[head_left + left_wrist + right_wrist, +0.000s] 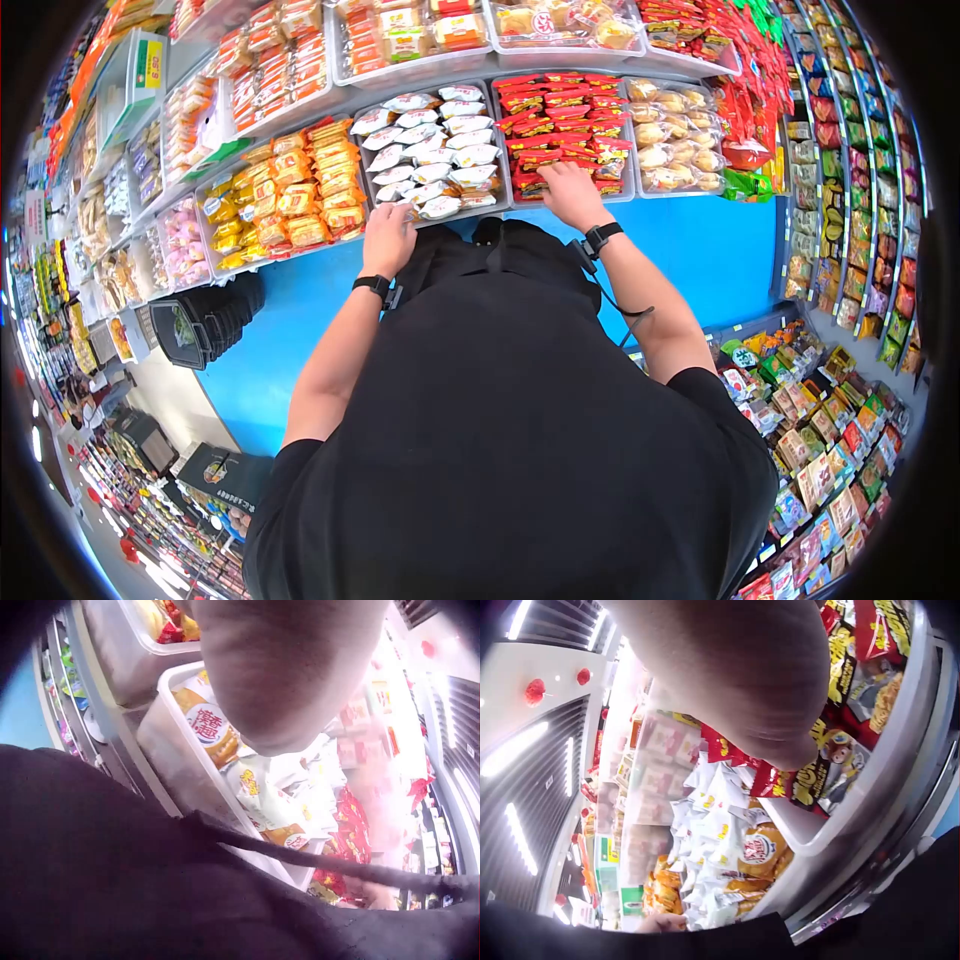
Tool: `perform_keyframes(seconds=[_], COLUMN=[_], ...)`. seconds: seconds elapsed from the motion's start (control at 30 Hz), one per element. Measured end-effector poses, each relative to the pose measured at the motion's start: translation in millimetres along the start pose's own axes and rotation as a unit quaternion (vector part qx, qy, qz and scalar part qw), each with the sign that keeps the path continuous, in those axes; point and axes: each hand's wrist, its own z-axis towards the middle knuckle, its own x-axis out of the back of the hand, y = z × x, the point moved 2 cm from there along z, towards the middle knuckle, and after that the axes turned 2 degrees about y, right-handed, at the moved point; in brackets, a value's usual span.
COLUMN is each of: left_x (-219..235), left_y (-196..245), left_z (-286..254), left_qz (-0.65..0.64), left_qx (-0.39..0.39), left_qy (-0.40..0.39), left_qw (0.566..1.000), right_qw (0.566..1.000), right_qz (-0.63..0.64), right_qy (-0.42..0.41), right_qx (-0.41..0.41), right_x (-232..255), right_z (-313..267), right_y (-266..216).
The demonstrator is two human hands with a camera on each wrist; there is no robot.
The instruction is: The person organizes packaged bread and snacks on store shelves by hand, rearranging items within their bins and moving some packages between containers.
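My left hand rests at the front left corner of a bin of white packets, its fingertips right at the rim beside the orange packets. Over the front of the neighbouring bin, my right hand touches red packets with its fingers. These packets carry yellow lettering and black parts in the right wrist view. White packets with brown bread-like printing lie beneath the left hand in the left wrist view. In both wrist views the palm side hides the fingertips.
Pale bread-like snacks in clear wrappers fill a bin on the right. Another row of bins stands higher behind. Stacked black baskets stand at left on the blue floor. Shelves of bagged snacks line the right side.
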Motion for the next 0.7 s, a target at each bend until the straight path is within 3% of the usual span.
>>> perform_keyframes(seconds=[0.03,0.1,0.17,0.23,0.37,0.43,0.47,0.6,0.7], left_x=[-0.8,-1.2,3.8,6.5,-2.3,-4.0,-4.3,-7.1,-11.3], left_y=[-4.2,-12.4,-14.3,-20.3,-40.1,-45.3,-48.0,-60.9,-74.8], left_z=[-5.2,-15.2,-24.9,-35.6,-54.3,-60.2,-62.2,-68.3,-74.5], left_qz=[-0.018,-0.019,-0.013,-0.011,-0.046,-0.060,-0.069,-0.069,-0.079], left_qx=[0.018,0.011,0.050,0.066,0.090,0.113,0.134,0.195,0.233], left_qy=[0.008,0.010,-0.009,-0.029,-0.062,-0.088,-0.091,-0.112,-0.128], left_qw=[1.000,1.000,0.999,0.997,0.993,0.988,0.984,0.972,0.961], right_qw=[1.000,0.992,0.989,0.984,0.984,0.984,0.984,0.980,0.990], right_qz=[-0.002,0.071,0.087,0.015,-0.059,-0.069,-0.077,-0.097,-0.067], right_qy=[0.000,0.104,0.120,0.148,0.100,0.035,0.063,0.051,0.057], right_qx=[-0.004,0.020,-0.007,-0.097,-0.136,-0.159,-0.147,-0.168,-0.109], right_x=[-5.8,-9.8,-2.3,8.6,5.5,8.0,12.4,34.0,40.0], right_z=[-4.5,-14.5,-23.2,-34.8,-52.2,-55.4,-56.5,-43.0,-31.6], right_y=[3.1,5.7,15.6,34.2,83.7,102.2,106.6,110.4,113.5])
